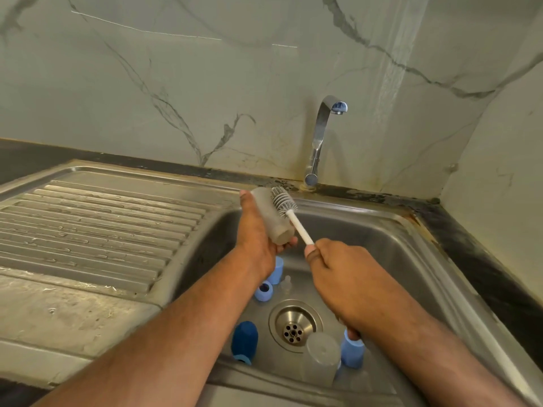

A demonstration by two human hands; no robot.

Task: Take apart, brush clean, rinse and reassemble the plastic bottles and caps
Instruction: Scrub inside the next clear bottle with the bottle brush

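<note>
My left hand (255,233) grips a frosted clear plastic bottle (273,218) above the sink, its open mouth pointing toward me. My right hand (340,271) holds the white handle of a grey bottle brush (283,201). The brush's bristle head lies against the outside of the bottle near its far end. In the sink basin lie light blue caps (264,290) (277,270), a small clear teat (286,284), a dark blue bottle (244,342), a frosted clear bottle (321,358) and a light blue cap (352,352).
The steel sink (411,259) has a round drain (294,324) in the middle. A chrome tap (320,136) stands behind it with no water running. A wet ribbed draining board (97,224) lies to the left. Marble wall behind and at right.
</note>
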